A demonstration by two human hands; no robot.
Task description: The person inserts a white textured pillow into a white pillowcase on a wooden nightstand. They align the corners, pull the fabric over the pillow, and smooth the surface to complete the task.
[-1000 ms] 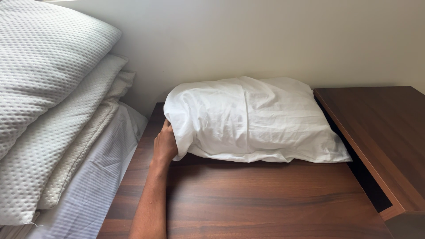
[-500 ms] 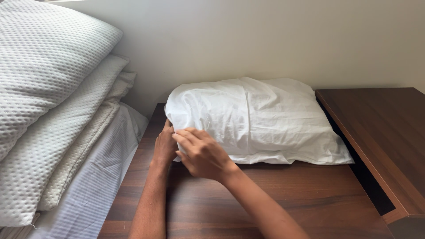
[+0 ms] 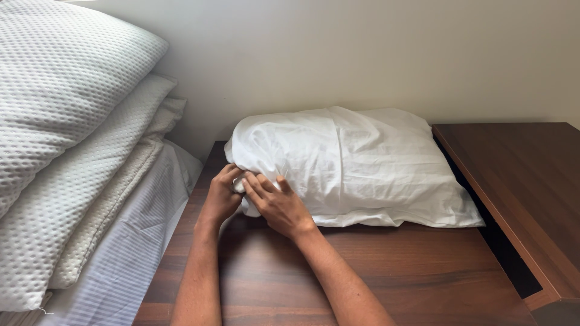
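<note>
Fingers [image 3: 261, 184] of the right hand [image 3: 275, 205] bent and pressed together onto the near left corner of the white pillow [image 3: 350, 163], pinching the loose cloth of its case. Fingers of the left hand [image 3: 220, 196] curled around the same corner from the left side, closed on the fabric, partly hidden behind the right hand. Both hands touching each other at that corner, both forearms reaching up from the bottom edge of the view.

Pillow lying flat on the dark wooden surface [image 3: 338, 278], long side parallel to the pale wall [image 3: 362, 54], back edge against or just beside that wall. Case wrinkled, with a flat hem spread out along the front and right edge.

To the right, a second dark wooden top [image 3: 519, 181], set slightly higher, touching or just beside the pillow's right end, with a dark gap between it and the lower surface.

To the left, a stack of textured white pillows [image 3: 60, 139] leaning together, upper one large and puffed, lower ones flatter. Beneath them a striped pale sheet [image 3: 133, 247] draped down beside the left edge of the surface.
</note>
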